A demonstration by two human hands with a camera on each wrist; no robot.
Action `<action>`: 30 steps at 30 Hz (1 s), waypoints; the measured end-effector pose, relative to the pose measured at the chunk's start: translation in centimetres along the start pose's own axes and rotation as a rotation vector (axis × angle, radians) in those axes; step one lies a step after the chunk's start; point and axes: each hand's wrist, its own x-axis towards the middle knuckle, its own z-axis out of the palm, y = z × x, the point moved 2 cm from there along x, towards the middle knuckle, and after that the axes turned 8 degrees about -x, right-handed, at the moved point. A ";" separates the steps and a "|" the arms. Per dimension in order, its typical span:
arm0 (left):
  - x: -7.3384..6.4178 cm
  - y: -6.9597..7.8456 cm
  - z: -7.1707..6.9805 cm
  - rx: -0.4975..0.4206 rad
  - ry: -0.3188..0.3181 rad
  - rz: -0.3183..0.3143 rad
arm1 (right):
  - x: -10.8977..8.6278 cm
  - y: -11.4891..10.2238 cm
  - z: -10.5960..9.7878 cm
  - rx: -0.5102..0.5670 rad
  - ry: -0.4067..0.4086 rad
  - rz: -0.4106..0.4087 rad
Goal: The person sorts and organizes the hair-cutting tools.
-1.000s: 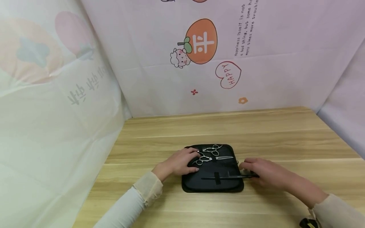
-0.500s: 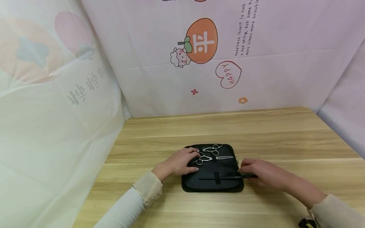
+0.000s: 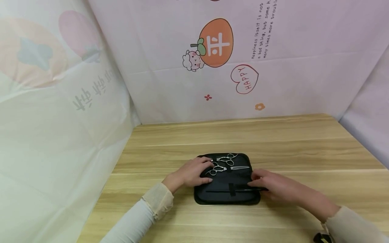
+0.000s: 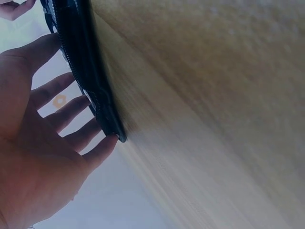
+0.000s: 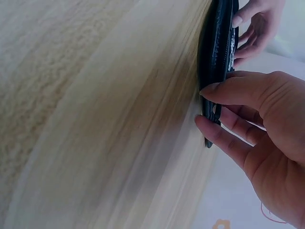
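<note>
One slim black tool [image 3: 246, 190] lies across a black case [image 3: 217, 184] on the tabletop [image 3: 182, 138], running toward nine o'clock from the right hand [image 3: 275, 184], whose fingers pinch its end just past three o'clock on the case. At ten o'clock the left hand [image 3: 192, 172] rests spread fingers on the case, beside shiny metal scissors [image 3: 240, 167] with looped handles. Matte and round-cornered, the case has a toothed zip [image 4: 68, 47] along its side, against smooth, pale wood grain.
</note>
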 end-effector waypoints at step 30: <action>0.0 -0.1 0.2 0.010 0.015 0.014 | -1.2 2.3 -0.5 0.158 0.099 -0.106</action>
